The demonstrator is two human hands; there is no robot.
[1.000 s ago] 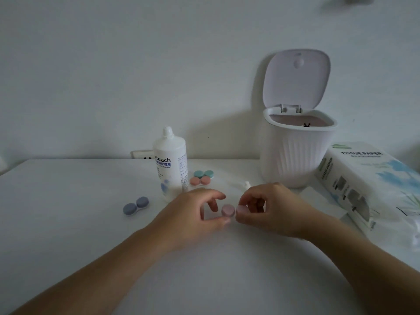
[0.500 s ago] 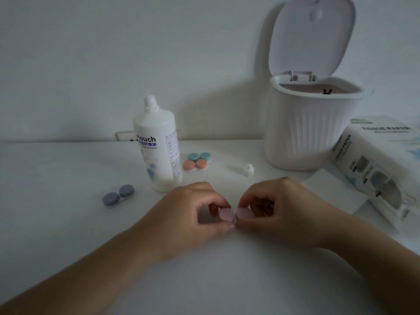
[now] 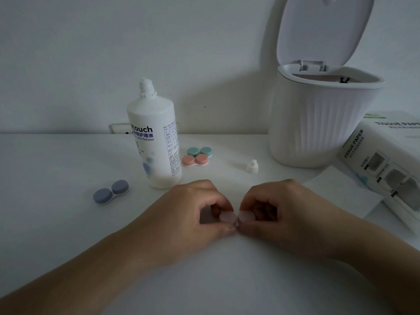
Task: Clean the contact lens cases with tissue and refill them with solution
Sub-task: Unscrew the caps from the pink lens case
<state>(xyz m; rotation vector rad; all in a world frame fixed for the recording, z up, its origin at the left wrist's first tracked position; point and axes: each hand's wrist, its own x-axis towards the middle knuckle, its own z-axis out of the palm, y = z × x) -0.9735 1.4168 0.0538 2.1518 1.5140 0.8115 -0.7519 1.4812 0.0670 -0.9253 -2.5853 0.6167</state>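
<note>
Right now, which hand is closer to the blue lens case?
Left. The left hand sits just right of the blue lens case; the right hand is farther right.

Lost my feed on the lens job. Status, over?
Left hand and right hand each pinch a cap of the pink lens case on the table. Solution bottle uncapped, upright behind. Nothing in the way.
</note>
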